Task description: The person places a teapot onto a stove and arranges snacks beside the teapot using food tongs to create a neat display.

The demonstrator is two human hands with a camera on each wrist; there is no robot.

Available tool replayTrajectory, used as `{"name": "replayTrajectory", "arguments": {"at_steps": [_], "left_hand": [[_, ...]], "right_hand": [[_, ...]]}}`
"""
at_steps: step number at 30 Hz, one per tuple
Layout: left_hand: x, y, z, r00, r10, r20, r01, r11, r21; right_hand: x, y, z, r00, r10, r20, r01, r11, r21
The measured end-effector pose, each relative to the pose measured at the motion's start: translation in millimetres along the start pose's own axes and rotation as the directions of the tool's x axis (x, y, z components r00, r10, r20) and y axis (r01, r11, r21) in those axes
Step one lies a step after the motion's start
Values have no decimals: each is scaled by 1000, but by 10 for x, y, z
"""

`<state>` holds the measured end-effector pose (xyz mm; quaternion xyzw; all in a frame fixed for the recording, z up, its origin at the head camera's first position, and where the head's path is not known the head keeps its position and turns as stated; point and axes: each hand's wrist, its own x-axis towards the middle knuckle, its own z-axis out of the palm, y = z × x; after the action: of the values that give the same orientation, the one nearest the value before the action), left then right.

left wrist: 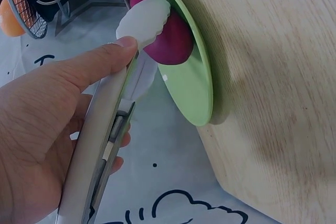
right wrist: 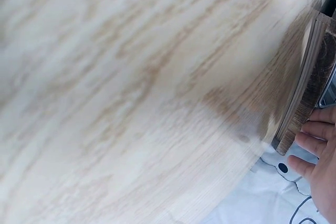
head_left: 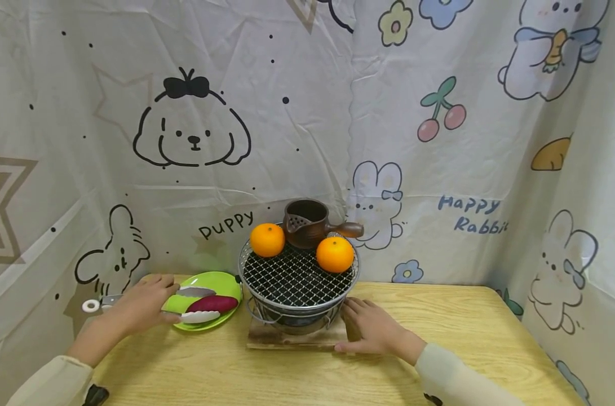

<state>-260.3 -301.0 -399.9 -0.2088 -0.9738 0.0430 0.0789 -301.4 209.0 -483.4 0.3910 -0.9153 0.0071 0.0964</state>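
In the head view my left hand [head_left: 146, 303] grips metal tongs with white scalloped tips [head_left: 200, 317]. The tips are spread on either side of a purple sweet potato [head_left: 218, 304], which lies on a green plate [head_left: 206, 278]. Seen from the left wrist, one tip overlaps the sweet potato [left wrist: 176, 40]; whether it touches cannot be told. My right hand [head_left: 377, 328] is at the right end of a wooden board [head_left: 297, 340] under a round grill. Its fingers are extended against the board's edge in the right wrist view, holding nothing.
The grill's wire mesh [head_left: 292, 282] carries two oranges [head_left: 267, 240] [head_left: 335, 254] and a brown clay teapot [head_left: 307, 225] with a side handle pointing right. A wooden table [head_left: 439, 327] lies beneath, with a printed curtain [head_left: 287, 141] behind and at the sides.
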Motion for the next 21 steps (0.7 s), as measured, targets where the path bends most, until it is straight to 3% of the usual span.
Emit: {"name": "replayTrajectory", "arguments": {"at_steps": [13, 21], "left_hand": [[-21, -14, 45, 1000, -5, -1, 5, 999, -34], [-19, 2, 72, 999, 19, -39, -19, 1000, -8]], "right_hand": [[4, 6, -2, 999, -21, -24, 21, 1000, -2], [3, 12, 42, 998, -43, -49, 41, 998, -48]]}}
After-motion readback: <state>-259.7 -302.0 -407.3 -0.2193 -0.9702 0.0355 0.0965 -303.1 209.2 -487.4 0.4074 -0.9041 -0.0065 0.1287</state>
